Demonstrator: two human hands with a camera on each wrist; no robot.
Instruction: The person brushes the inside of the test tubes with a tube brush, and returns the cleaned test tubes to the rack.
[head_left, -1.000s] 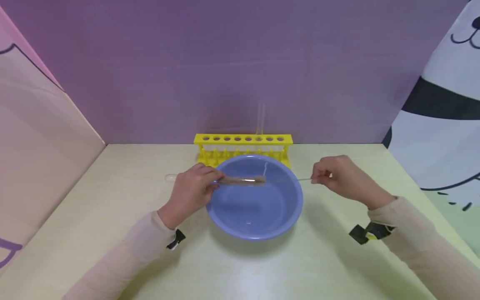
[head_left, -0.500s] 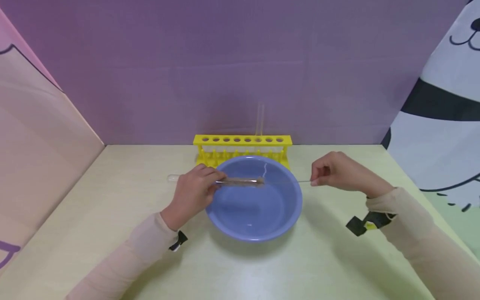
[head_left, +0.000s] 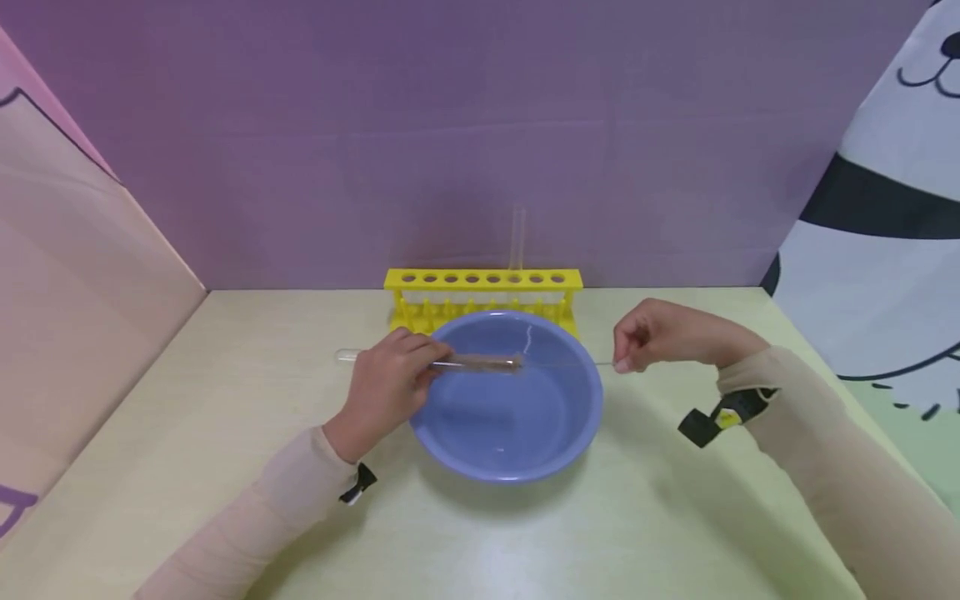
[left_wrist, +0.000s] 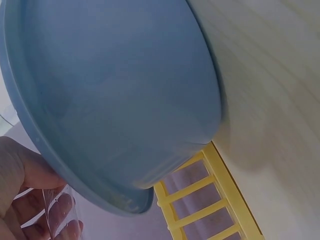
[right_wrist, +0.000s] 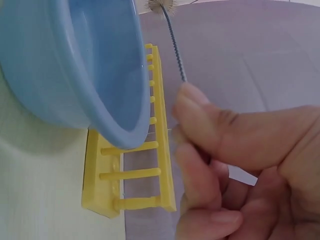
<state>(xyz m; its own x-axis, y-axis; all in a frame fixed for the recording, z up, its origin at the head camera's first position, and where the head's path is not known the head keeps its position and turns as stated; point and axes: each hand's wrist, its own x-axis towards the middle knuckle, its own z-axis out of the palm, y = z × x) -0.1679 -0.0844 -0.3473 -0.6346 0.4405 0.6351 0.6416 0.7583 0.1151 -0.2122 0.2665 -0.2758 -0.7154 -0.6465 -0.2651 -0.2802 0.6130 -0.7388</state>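
My left hand (head_left: 390,387) grips a clear glass test tube (head_left: 347,356), held level over the blue basin (head_left: 596,417). Inside the tube sits a test tube brush (head_left: 483,362) with brownish bristles, partly hidden behind my fingers. On the right, my right hand (head_left: 663,335) pinches the end of the brush's thin wire handle between thumb and finger. The right wrist view shows that twisted wire (right_wrist: 175,47) running up to the bristles at the top edge. In the left wrist view, the tube (left_wrist: 62,212) lies between thumb and fingers beside the basin's rim.
Behind the basin stands a yellow test tube rack (head_left: 483,279) with a row of holes. Another clear test tube (head_left: 518,237) stands upright in it. The pale table (head_left: 262,367) meets a purple backdrop (head_left: 450,167).
My right hand has moved slightly left, its wrist tilting, and the bristles have slid a little deeper into the tube. The left hand has shifted a touch to the right.
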